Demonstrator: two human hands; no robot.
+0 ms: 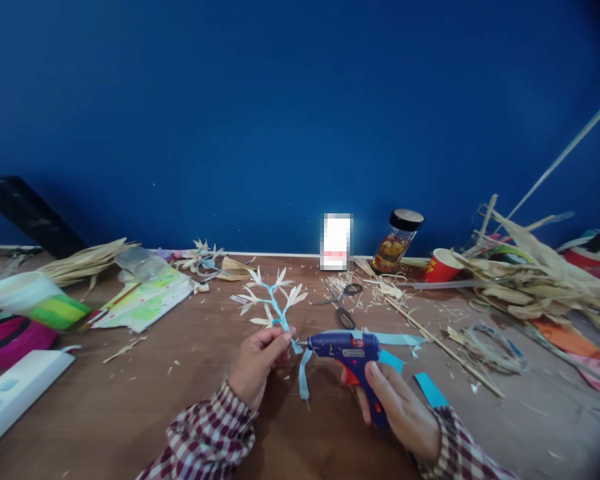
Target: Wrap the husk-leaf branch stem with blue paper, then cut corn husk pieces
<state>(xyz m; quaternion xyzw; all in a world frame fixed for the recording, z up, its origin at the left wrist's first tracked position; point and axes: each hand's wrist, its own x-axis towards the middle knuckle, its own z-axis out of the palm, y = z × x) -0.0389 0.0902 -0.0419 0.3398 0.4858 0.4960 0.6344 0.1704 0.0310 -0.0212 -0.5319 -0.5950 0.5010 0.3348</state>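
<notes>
Between the thumb and fingers of my left hand (263,357) is the stem of a branched craft sprig (275,301), wrapped in light blue with pale pointed husk leaves at its tips. My right hand (400,407) grips a blue hot glue gun (347,347) with an orange trigger. The gun's nozzle points left, close to the stem's lower end; whether they touch I cannot tell. A light blue strip (304,377) hangs down near the nozzle. Behind the gun lies another blue strip (400,339), and a blue paper piece (430,389) sits beside my right wrist.
Black-handled scissors (345,317) lie among shavings beyond the gun. A lidded jar (396,243) and a red paper cup (441,265) stand at the back. Dried husks (525,287) pile up on the right. A white power strip (23,393) and a tilted cup (35,300) are at left.
</notes>
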